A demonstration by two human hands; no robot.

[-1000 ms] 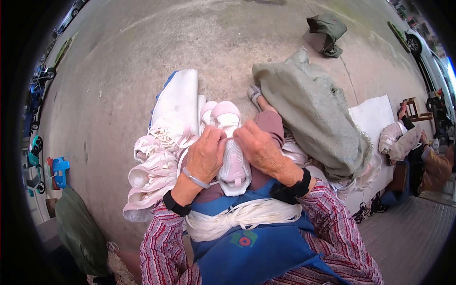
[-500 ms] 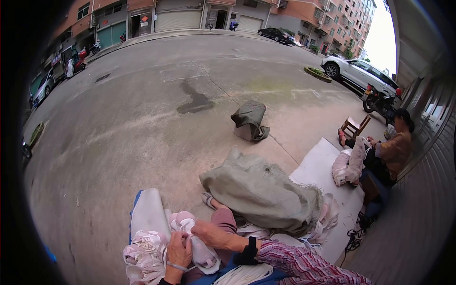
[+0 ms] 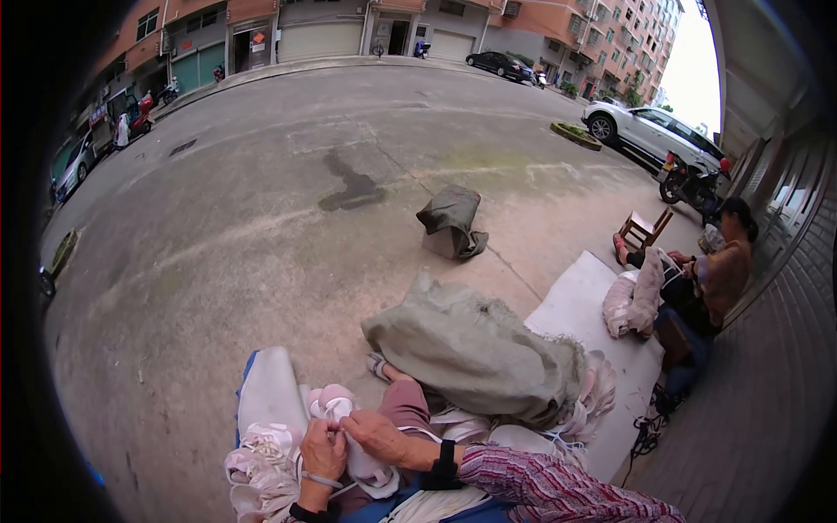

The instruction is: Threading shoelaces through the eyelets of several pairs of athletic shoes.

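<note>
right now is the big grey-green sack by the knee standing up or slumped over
Slumped over. The grey-green sack lies low and crumpled on its side beside the bent knee, its cloth creased and sagging, partly resting on white pieces by the white mat.

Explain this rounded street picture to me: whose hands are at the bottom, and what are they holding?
It comes from a wide fisheye camera worn on a person's head, so straight edges bend. The left hand and right hand at the lower edge are that person's own, pinching a pale pink-and-white soft fabric piece over the lap. More pale fabric pieces are piled at the left. A big grey-green sack lies ahead on the concrete ground, beside a white sheet. Another seated person works at the right.
</note>
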